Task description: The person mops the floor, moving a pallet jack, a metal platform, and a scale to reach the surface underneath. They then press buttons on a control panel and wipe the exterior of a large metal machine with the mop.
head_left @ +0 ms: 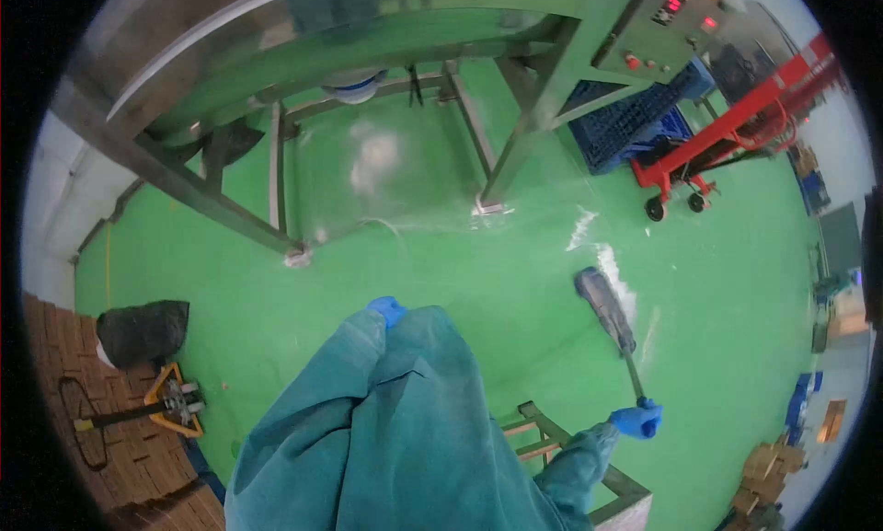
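My right hand point(637, 420), in a blue glove, is closed around the handle of a mop point(607, 308). Its long grey head lies on the green floor, alongside a streak of white powder point(616, 278). My left hand point(388, 310), also gloved in blue, is held at the front of my green gown point(414, 411). Its fingers look curled in, and whatever they hold, if anything, is hidden.
A metal machine frame point(529, 135) with a control box point(662, 25) stands ahead, white dust beneath it. A red lifter point(727, 117) and blue pallets point(612, 121) are at right. A yellow pallet jack point(175, 402) is at left; a metal stand point(625, 485) is by my right arm.
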The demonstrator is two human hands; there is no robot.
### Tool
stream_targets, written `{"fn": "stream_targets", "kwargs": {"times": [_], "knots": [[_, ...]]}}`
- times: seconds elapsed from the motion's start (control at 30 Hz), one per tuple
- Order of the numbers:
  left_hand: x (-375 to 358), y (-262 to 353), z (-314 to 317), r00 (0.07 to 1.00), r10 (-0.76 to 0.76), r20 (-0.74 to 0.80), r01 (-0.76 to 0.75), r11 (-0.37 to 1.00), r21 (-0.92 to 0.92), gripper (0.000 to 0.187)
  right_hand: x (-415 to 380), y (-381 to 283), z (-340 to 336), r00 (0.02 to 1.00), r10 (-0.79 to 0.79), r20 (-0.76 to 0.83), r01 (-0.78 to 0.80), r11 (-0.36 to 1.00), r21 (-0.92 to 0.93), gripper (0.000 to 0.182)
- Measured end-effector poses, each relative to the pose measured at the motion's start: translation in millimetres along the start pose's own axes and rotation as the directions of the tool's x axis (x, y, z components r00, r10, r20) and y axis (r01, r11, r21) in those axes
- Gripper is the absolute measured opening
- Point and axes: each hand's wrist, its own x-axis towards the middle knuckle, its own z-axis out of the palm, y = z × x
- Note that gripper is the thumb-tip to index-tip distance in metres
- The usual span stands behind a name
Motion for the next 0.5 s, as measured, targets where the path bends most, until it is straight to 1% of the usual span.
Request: {"fn": "stream_targets", "kwargs": {"times": [0.03,0.07,0.1,0.13,0.17,0.2,0.23,0.3,0.37,0.43,0.47,0.5], "knots": [[-7,-15,-4,0.985,-0.165,0.04,0.164,0.986,0.043,0.041,17,20,2,0.991,-0.024,0.135,0.048,0.982,-0.181,0.028],[-15,-31,-4,0.942,-0.327,0.079,0.32,0.944,0.083,0.037,30,19,3,0.986,-0.034,0.162,0.062,0.983,-0.172,0.028],[-25,-61,-7,0.932,-0.356,0.071,0.349,0.932,0.099,0.039,34,3,14,0.993,-0.055,0.105,0.064,0.994,-0.084,0.027],[-35,-77,-2,0.919,-0.391,0.061,0.383,0.918,0.105,0.041,49,-9,36,0.996,-0.065,0.056,0.064,0.998,0.014,0.026],[-42,-91,6,0.909,-0.411,0.064,0.407,0.911,0.066,0.041,59,-34,54,0.996,-0.077,0.049,0.074,0.995,0.069,0.027],[-46,-101,11,0.914,-0.39,0.113,0.376,0.918,0.125,0.043,70,-65,68,0.996,-0.083,0.029,0.079,0.99,0.118,0.028],[-45,-115,8,0.918,-0.362,0.163,0.33,0.924,0.191,0.045,67,-107,84,0.994,-0.1,0.049,0.093,0.987,0.129,0.028],[-43,-129,3,0.919,-0.356,0.169,0.327,0.928,0.178,0.044,57,-189,114,0.988,-0.135,0.078,0.122,0.981,0.153,0.028],[-30,-132,-5,0.935,-0.316,0.162,0.293,0.944,0.15,0.043,38,-251,139,0.979,-0.173,0.11,0.151,0.971,0.183,0.029],[-13,-128,-17,0.964,-0.228,0.137,0.213,0.97,0.12,0.041,12,-293,162,0.949,-0.178,0.26,0.118,0.966,0.232,0.03],[-4,-122,-24,0.979,-0.169,0.116,0.157,0.982,0.104,0.04,-6,-308,173,0.941,-0.194,0.279,0.126,0.962,0.244,0.03],[3,-115,-34,0.992,-0.094,0.088,0.086,0.992,0.093,0.039,-25,-321,183,0.908,-0.168,0.384,0.063,0.96,0.272,0.03]]}}
